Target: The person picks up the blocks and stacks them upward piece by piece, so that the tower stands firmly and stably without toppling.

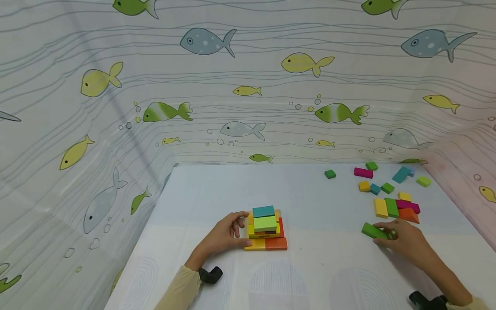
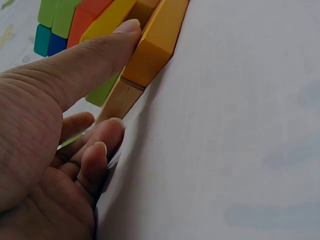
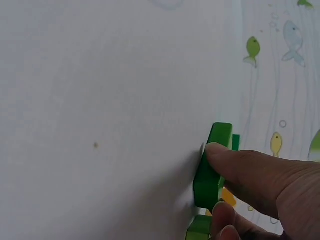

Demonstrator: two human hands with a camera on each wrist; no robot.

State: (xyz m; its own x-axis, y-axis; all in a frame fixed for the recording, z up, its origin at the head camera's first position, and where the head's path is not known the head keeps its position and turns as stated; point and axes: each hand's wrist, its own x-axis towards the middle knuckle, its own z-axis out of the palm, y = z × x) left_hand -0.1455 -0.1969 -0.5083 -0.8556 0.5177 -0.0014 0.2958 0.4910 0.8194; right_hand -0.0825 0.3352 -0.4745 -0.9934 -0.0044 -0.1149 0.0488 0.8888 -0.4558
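A low stack of coloured blocks [image 1: 265, 224] stands left of centre, with a teal block [image 1: 263, 211] and a light green block [image 1: 265, 224] on top. My left hand [image 1: 224, 234] brackets its left side, the thumb at the front corner and the index finger at the back. In the left wrist view the thumb lies along the orange-yellow block [image 2: 150, 55]; the other fingers curl below, apart from it. My right hand [image 1: 404, 241] pinches a long green block [image 1: 373, 230], tilted in the right wrist view. Another green piece [image 3: 198, 229] shows beside its fingers; whether it is held is unclear.
Loose blocks lie scattered at the right rear, among them a magenta block [image 1: 363, 172], a teal block [image 1: 401, 175] and a yellow block [image 1: 381, 208]. An orange triangular block [image 1: 408, 215] is just beyond my right hand. A fish-patterned curtain [image 1: 248, 107] borders the white table [image 1: 201, 189].
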